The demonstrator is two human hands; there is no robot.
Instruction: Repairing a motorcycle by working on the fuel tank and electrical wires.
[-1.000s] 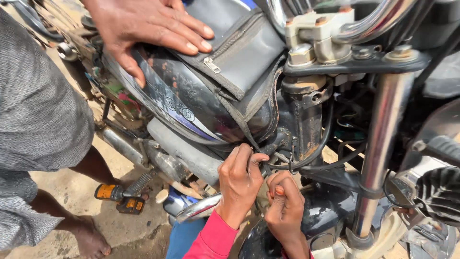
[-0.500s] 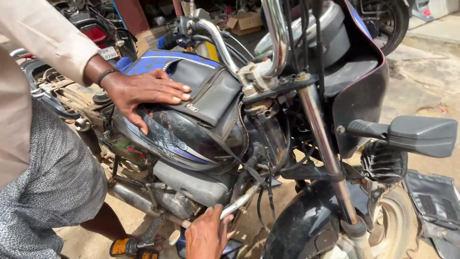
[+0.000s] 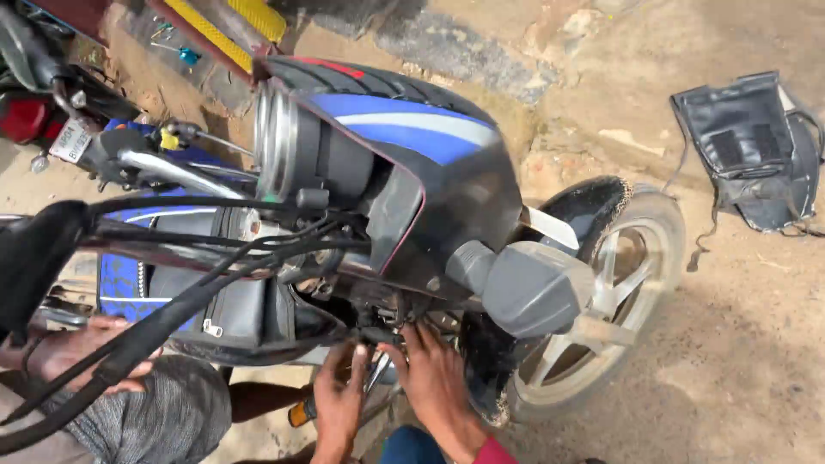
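Both of the wearer's hands were observed reaching up under the front of a motorcycle (image 3: 412,172), below the black and blue headlight cowl (image 3: 447,163) and just behind the front wheel (image 3: 601,292). The left hand (image 3: 338,399) had its fingers extended upward toward the dark recess under the steering head, with a slim metal tool (image 3: 378,371) showing just beside it; whether the hand gripped that tool could not be determined. The right hand (image 3: 438,382) was spread, fingers fanned and pointing up into the same recess, touching the dark parts there; no object was seen in its grasp. The 2 hands lay close together, near but not pressed to each other.

A black turn-signal housing (image 3: 528,288) projected over the right hand. Black cables (image 3: 215,283) ran from the handlebar area down across the fuel tank (image 3: 120,283). At the left edge, another person's hand (image 3: 73,352) rested against the tank side, above grey-clad legs (image 3: 163,417). A detached black panel (image 3: 752,150) lay on the dirt ground (image 3: 730,344), well apart from the motorcycle, beyond the front wheel.
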